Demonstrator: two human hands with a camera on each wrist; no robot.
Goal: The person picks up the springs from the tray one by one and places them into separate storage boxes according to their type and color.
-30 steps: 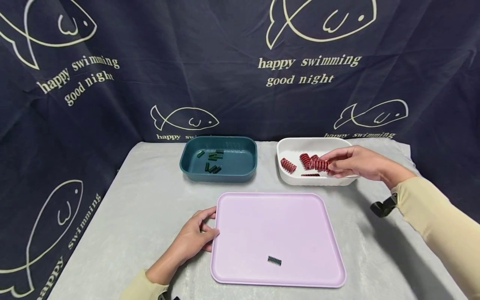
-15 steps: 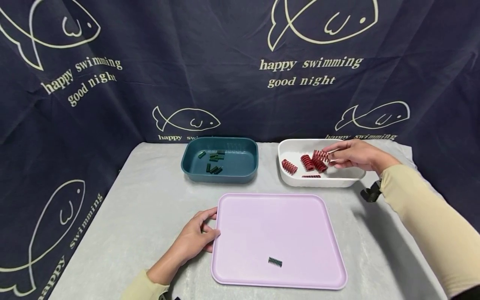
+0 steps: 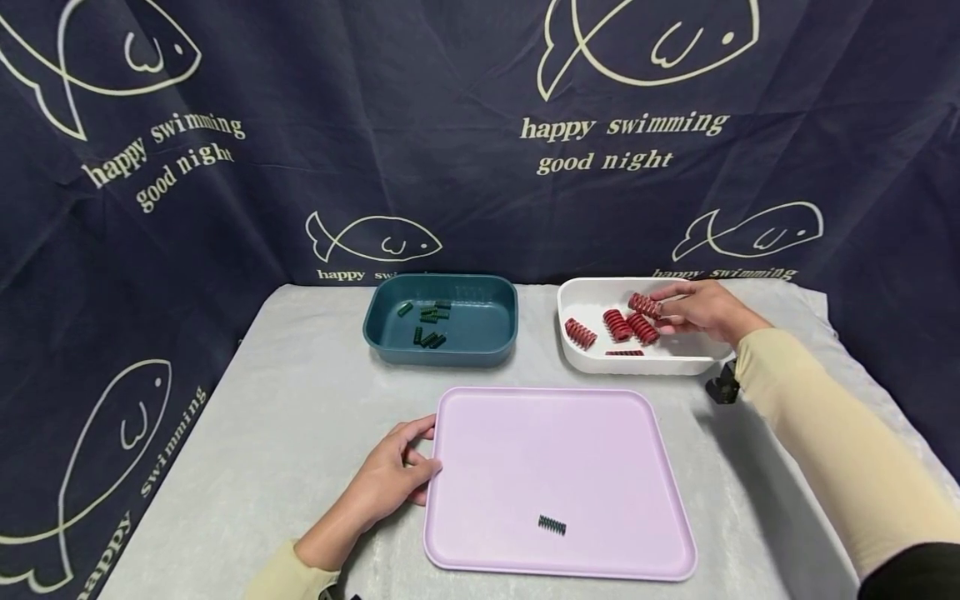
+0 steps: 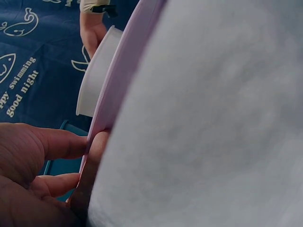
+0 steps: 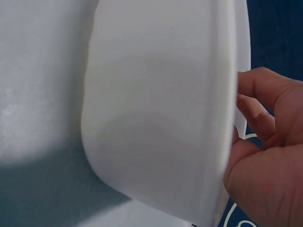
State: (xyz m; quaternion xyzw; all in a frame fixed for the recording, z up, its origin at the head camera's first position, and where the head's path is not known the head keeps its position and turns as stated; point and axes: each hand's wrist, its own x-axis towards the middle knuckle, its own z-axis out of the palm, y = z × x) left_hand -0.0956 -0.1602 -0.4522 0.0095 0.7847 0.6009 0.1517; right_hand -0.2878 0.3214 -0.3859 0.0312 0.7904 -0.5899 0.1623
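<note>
In the head view my right hand [image 3: 705, 308] reaches into the white bin [image 3: 600, 364] at the back right. Its fingertips pinch a red coil spring [image 3: 645, 306], tilted above the other red springs [image 3: 617, 325] lying there. The bin wall hides that spring in the right wrist view, where only part of the hand [image 5: 272, 127] shows behind the rim. My left hand [image 3: 386, 475] holds the left rim of the lilac tray [image 3: 555, 450], with thumb and fingers on either side of its edge in the left wrist view. A small dark green spring [image 3: 552, 525] lies near the tray's front.
A teal bin [image 3: 440, 357] with several small green springs [image 3: 429, 315] stands at the back left, beside the white bin. Grey cloth [image 3: 300, 400] covers the table, and a dark blue curtain [image 3: 465, 125] with fish prints hangs behind.
The right forearm has swung left and the right hand has shifted slightly farther back. The red spring has risen a little off the others. The left hand stays at the tray.
</note>
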